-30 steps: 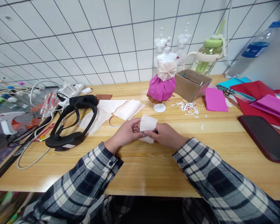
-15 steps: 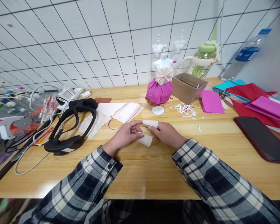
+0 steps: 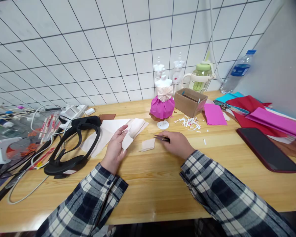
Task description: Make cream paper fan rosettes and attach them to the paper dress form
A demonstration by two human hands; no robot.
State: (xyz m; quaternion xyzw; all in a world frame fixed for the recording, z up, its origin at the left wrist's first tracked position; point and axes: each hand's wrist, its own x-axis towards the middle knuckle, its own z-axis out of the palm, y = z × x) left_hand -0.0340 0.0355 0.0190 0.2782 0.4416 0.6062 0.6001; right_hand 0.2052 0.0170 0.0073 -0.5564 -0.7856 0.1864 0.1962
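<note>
Wooden desktop [image 3: 148, 187] bears a flat cream paper rectangle [image 3: 148, 144] between the hands. The left hand [image 3: 114, 152] pinches another cream paper piece [image 3: 127, 142]; the right hand [image 3: 179, 144] grips a black-handled pointed cutter [image 3: 164, 139], whose tip, swung leftward, could tear the rectangle.

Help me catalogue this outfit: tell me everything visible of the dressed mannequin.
The mannequin stands upright on the table, in front of other white forms. Its headless white torso wears a pale bodice with a pleated fan in front. Below, a gathered magenta skirt puffs out over a brown layer, above a round white base. The material could be paper or cloth. Neither left hand nor right hand touches it.
</note>
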